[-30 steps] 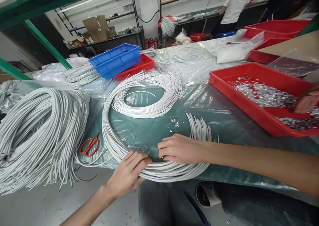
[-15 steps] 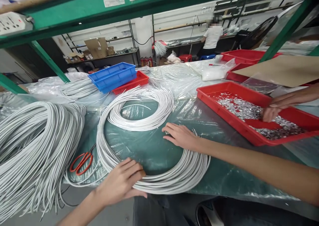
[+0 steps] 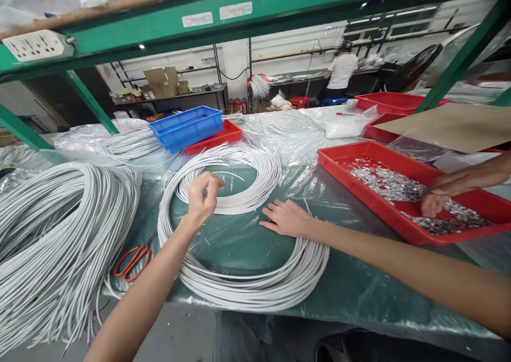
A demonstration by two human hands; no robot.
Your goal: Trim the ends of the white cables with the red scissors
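Note:
My left hand [image 3: 203, 196] is raised over the near edge of the far coil of white cable [image 3: 239, 205], its fingers curled together; what they hold, if anything, is hidden. My right hand [image 3: 288, 218] lies low over the table, fingers stretched out, at the right end of the larger near coil of white cable [image 3: 255, 295]. Cable ends stick up beside its wrist, and something small and dark shows under its fingertips. Orange-handled scissors [image 3: 133, 261] rest left of the near coil.
A thick cable bundle [image 3: 91, 213] hangs over the table's left side. A co-worker's hand [image 3: 439, 194] reaches into a red tray [image 3: 359, 186] of small shiny metal pieces. Blue trays [image 3: 187, 128] sit behind the coils. A green shelf beam [image 3: 279, 10] crosses overhead.
My left hand has left the near coil's front edge and moved up and forward over the far coil, its fingers now curled. My right hand has stayed nearly still.

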